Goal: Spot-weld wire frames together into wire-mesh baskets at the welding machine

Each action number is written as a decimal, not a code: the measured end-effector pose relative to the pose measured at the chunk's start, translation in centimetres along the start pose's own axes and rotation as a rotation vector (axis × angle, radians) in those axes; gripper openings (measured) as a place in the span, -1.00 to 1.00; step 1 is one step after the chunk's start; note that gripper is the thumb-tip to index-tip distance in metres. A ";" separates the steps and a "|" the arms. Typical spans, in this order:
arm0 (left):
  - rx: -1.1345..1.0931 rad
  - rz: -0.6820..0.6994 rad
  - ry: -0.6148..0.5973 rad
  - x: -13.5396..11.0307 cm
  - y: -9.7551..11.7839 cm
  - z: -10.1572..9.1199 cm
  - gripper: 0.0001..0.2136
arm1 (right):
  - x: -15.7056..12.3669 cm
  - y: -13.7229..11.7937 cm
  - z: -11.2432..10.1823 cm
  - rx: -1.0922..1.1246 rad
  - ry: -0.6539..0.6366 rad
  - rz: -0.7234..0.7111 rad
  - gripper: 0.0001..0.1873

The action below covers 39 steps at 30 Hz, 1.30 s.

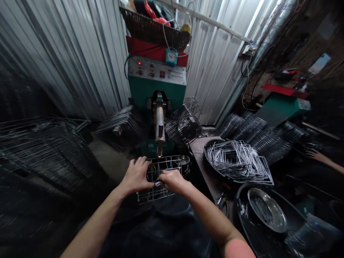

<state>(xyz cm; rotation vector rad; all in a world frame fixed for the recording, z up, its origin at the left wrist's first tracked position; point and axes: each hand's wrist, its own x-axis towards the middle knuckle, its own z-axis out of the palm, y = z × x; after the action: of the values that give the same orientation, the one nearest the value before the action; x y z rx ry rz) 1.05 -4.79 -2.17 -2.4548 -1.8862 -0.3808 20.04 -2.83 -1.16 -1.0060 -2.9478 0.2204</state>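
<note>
Left hand (137, 175): curled on the wire rack (158, 179), holding its left side.
Right hand (173, 181): closed on the rack's front wire.
Rack: under the green machine's (157, 89) metal tip (159, 138).
Done: looks placed.
Left: joining, probably.

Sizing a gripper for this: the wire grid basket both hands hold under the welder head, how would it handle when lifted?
The wire grid basket looks stiff: welded crossing rods keep its box shape between the left hand and the right hand. Probably light for its size, since it is mostly open mesh. Thin bare metal rods could be slippery, though the openings offer finger holds.
</note>
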 end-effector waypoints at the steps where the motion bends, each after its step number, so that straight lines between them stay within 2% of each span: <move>1: 0.001 0.002 0.007 -0.1 0.1 0.0 -0.30 | -0.1 -0.1 0.0 -0.002 -0.004 0.007 -0.74; 10: -0.042 -0.001 0.017 0.5 0.6 -0.7 -0.34 | -0.3 0.1 -0.6 -0.007 -0.010 0.045 -0.71; 18: -0.033 -0.031 0.022 2.4 -0.4 -0.8 -0.38 | 1.2 0.8 -1.6 -0.021 0.010 0.091 -0.67; 22: -0.062 -0.041 -0.016 2.7 -0.6 -0.8 -0.45 | 1.2 1.0 -1.2 -0.013 0.032 0.117 -0.66; 27: -0.021 -0.050 0.007 3.5 -0.9 -0.6 -0.39 | 1.7 1.0 -0.4 -0.049 0.062 0.170 -0.69; 33: -0.053 -0.130 -0.024 5.3 -1.7 -0.7 -0.38 | 2.9 1.8 -0.6 0.012 0.144 0.228 -0.69; 39: -0.033 -0.092 -0.022 5.8 -2.2 -0.6 -0.36 | 1.9 3.4 0.2 0.087 0.261 0.377 -0.75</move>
<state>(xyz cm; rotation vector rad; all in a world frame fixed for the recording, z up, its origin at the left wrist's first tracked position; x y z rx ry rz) 0.24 1.22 -0.71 -2.4086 -2.0225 -0.3927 20.60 1.01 -1.87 -1.4471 -2.4783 0.2018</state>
